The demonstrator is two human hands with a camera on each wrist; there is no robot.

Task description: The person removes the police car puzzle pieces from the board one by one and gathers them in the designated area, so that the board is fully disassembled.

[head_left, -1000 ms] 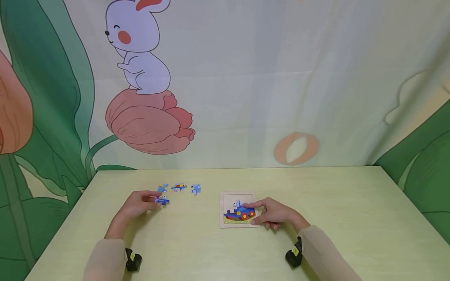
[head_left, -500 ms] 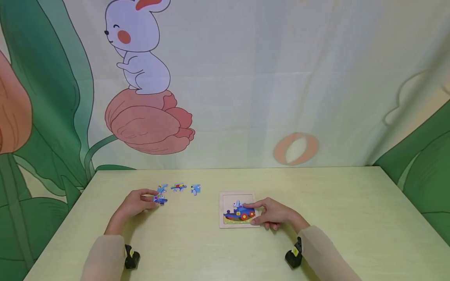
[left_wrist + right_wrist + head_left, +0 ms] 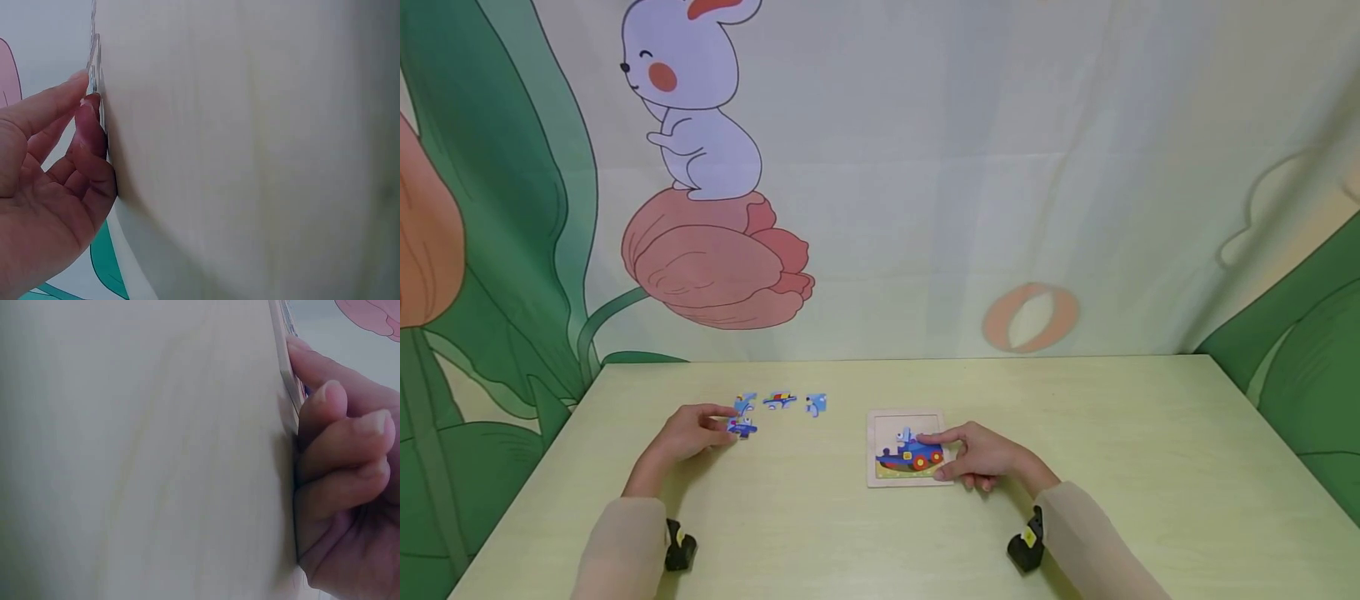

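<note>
At the left of the table, my left hand [image 3: 691,433] pinches a blue puzzle piece [image 3: 742,427] by its left end, between thumb and forefinger. The left wrist view shows the fingertips low at the tabletop, with the piece only a thin edge. Just behind lies a light blue puzzle piece [image 3: 746,403], partly overlapped in the head view. My right hand [image 3: 985,452] holds the right side of a square wooden puzzle board [image 3: 872,450]. Its forefinger lies over the blue vehicle picture [image 3: 904,459], and its thumb is at the lower right edge. The other fingers curl beside the board.
Two more loose puzzle pieces lie in the back row: one with a red and yellow patch [image 3: 780,400], and a light blue one [image 3: 816,405]. The pale wooden table [image 3: 820,533] ends at a printed curtain [image 3: 887,250] behind.
My left hand has shifted very slightly left with the blue piece between its fingers. The right hand and the board keep their place.
</note>
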